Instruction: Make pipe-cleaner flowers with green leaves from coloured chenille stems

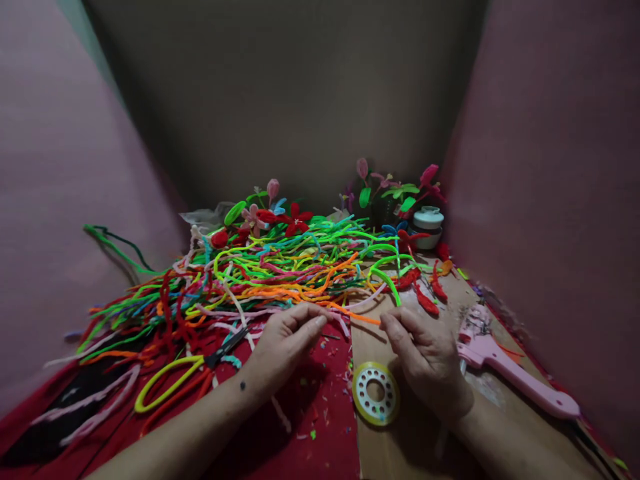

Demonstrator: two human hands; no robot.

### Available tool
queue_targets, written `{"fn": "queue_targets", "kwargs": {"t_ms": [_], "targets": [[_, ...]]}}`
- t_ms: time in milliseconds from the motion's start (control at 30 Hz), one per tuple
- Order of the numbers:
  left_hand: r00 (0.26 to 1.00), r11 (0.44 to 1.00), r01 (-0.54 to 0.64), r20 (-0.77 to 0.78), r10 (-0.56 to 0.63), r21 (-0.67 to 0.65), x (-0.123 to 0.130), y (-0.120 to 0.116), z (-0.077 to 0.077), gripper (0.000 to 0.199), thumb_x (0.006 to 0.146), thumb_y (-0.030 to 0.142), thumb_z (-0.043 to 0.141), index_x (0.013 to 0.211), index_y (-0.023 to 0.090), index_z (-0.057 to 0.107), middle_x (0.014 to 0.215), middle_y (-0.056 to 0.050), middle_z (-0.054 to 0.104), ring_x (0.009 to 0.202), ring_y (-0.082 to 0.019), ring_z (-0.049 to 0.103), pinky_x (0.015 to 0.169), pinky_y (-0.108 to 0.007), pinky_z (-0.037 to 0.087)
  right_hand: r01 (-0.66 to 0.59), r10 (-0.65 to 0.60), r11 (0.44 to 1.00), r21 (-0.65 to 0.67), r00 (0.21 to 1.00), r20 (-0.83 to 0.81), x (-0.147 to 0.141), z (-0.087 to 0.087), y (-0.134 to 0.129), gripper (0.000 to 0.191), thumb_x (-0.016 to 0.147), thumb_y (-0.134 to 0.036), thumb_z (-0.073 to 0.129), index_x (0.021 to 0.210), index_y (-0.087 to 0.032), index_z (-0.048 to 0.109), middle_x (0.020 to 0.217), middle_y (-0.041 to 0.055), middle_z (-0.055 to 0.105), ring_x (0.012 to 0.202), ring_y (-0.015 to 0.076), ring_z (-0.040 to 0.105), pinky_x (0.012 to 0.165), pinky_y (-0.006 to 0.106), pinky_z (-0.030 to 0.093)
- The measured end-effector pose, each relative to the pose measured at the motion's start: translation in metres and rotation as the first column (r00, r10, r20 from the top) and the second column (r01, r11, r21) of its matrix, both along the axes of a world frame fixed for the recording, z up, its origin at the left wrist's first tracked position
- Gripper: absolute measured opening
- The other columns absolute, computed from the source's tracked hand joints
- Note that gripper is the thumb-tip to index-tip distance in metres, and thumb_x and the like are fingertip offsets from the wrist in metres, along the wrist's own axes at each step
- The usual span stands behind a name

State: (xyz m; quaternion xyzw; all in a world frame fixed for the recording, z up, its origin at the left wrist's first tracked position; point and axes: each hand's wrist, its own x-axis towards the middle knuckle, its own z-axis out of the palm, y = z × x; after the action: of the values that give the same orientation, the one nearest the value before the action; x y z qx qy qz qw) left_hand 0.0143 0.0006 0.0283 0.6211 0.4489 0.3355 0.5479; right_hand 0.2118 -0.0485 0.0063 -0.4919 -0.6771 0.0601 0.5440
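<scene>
An orange pipe cleaner point(361, 319) spans the gap between my hands. My right hand point(425, 353) pinches its right end between thumb and index finger. At the other side my left hand point(295, 333) is closed in a pinch where the orange strand meets its fingertips; the exact grip there is partly hidden. A bright green pipe cleaner point(387, 283) arcs down just behind my right fingertips. Beyond both hands spreads a heap of many-coloured pipe cleaners point(280, 260). Below my right hand lies a tape roll point(356, 393) with a holed white core.
Yellow-handled scissors point(173, 383) lie left of my left forearm. On the right, a pink glue gun point(525, 383) rests on the cardboard point(385, 453). Red pipe-cleaner pieces point(425, 300), fuzzy flowers point(295, 219) and a lidded jar point(427, 227) stand or lie farther back. Scraps dot the red cloth point(310, 453).
</scene>
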Motion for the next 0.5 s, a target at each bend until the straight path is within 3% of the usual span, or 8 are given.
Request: {"fn": "queue_targets", "kwargs": {"t_ms": [133, 300, 433, 500], "targets": [[0.985, 0.987, -0.14, 0.116, 0.13, 0.083, -0.013, 0.011, 0.015, 0.02, 0.077, 0.035, 0.061, 0.083, 0.016, 0.061, 0.051, 0.007, 0.04, 0.042, -0.003, 0.029, 0.042, -0.015, 0.022, 0.014, -0.014, 1.0, 0.007, 0.999, 0.03, 0.002, -0.001, 0.001, 0.032, 0.088, -0.019, 0.045, 0.056, -0.019, 0.039, 0.052, -0.0057, 0.03, 0.046, 0.0079, 0.035, 0.048, 0.023, 0.03], [0.925, 0.908, -0.343, 0.256, 0.281, 0.242, -0.045, 0.022, 0.046, 0.014, 0.074, 0.027, 0.064, 0.082, 0.015, 0.062, 0.051, 0.007, 0.04, 0.04, -0.003, 0.03, 0.037, -0.014, 0.021, -0.153, 0.116, 0.978, 0.141, 0.963, 0.242, -0.006, 0.003, -0.005, 0.031, 0.086, -0.011, 0.048, 0.057, -0.019, 0.038, 0.053, -0.0058, 0.03, 0.046, 0.0067, 0.034, 0.05, 0.022, 0.029], [0.893, 0.832, -0.445, 0.24, 0.382, 0.332, -0.078, 0.027, 0.06, 0.012, 0.071, 0.025, 0.065, 0.078, 0.016, 0.061, 0.051, 0.007, 0.043, 0.037, -0.003, 0.032, 0.036, -0.014, 0.024, -0.158, 0.108, 0.975, 0.154, 0.95, 0.293, -0.009, 0.003, -0.009, 0.033, 0.087, -0.015, 0.047, 0.056, -0.019, 0.036, 0.052, -0.006, 0.029, 0.044, 0.0064, 0.035, 0.048, 0.021, 0.029], [0.9, 0.828, -0.435, 0.15, 0.409, 0.354, -0.093, 0.03, 0.06, 0.014, 0.07, 0.027, 0.065, 0.078, 0.015, 0.063, 0.05, 0.006, 0.044, 0.037, -0.002, 0.033, 0.036, -0.014, 0.024, -0.151, 0.105, 0.979, 0.139, 0.95, 0.293, -0.009, 0.001, -0.01, 0.032, 0.088, -0.018, 0.047, 0.057, -0.02, 0.038, 0.051, -0.006, 0.03, 0.043, 0.0064, 0.036, 0.047, 0.02, 0.03]]}}
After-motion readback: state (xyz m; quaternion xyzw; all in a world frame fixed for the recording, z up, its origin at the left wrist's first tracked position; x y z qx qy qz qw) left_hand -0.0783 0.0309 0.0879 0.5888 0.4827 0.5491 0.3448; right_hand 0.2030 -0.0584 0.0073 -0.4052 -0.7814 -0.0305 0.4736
